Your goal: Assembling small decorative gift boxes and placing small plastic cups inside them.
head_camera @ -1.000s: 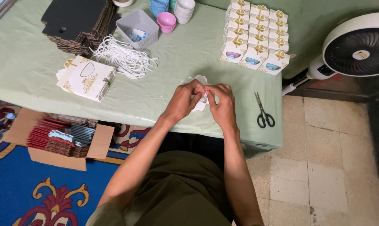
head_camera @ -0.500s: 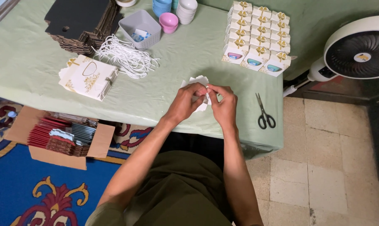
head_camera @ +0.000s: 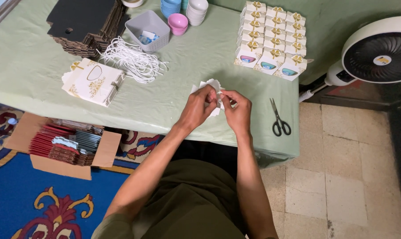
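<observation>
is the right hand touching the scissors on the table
Apart. The head view shows the right hand up at the white paper piece with the left hand, and bare green tablecloth lies between it and the scissors.

A table [head_camera: 41, 79] under a pale green cloth fills the upper frame. At five o'clock lies a worn beige tile floor [head_camera: 342, 177]; at seven o'clock, a blue patterned rug [head_camera: 27, 203]. A white fan [head_camera: 377, 51] stands at two o'clock. Light is even.
</observation>
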